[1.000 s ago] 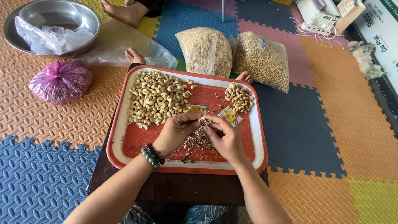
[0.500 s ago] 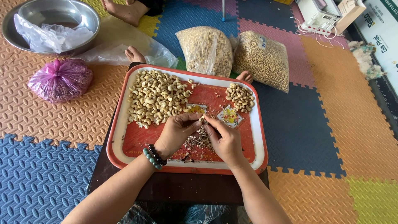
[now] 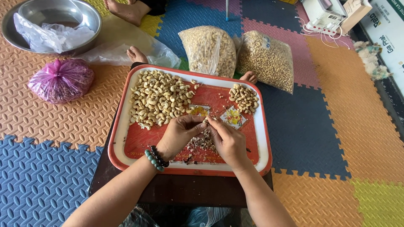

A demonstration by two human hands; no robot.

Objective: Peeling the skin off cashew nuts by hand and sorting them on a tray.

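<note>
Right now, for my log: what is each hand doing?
Left hand: fingers pinched shut on a cashew nut over the red tray.
Right hand: fingertips closed on the same cashew nut, above the pile of skins.

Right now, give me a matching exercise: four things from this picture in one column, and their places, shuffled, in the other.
1. big cashew pile
2. small cashew pile
3. purple bag
4. metal bowl

A. top left corner, on the orange mat
B. tray's far right
C. tray's far left
D. on the mat, left of the tray

Pairs: 1-C, 2-B, 3-D, 4-A
</note>
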